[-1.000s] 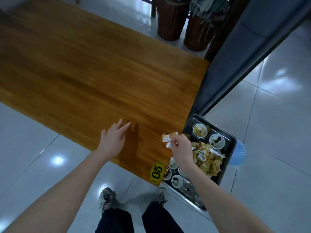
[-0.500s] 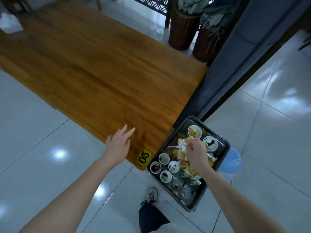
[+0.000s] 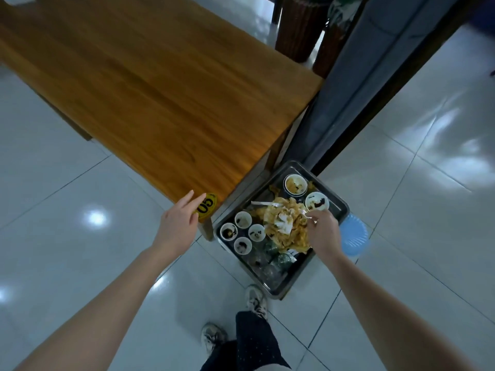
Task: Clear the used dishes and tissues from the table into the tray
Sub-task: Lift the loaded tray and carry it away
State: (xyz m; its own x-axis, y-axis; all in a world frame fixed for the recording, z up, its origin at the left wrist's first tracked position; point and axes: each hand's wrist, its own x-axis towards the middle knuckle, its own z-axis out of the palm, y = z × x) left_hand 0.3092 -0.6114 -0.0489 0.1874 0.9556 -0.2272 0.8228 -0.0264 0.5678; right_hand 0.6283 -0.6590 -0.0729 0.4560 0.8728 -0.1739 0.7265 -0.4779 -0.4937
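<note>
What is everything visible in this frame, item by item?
table: one, brown, upper left.
number tag: one, yellow, table's near corner.
tray: one, dark metal, beside that corner.
small cups: four, white, tray's left.
bowls: two, white, tray's far end.
food scraps: one heap, yellowish, tray's middle.
tissues: count unclear, white, on heap.
plastic item: one, pale blue, under tray's right edge.
planters: two, brown, top.
left hand: one, by tag.
right hand: one, over heap, grip unclear.

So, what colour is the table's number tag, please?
The tag is yellow with black digits; head view.
</note>
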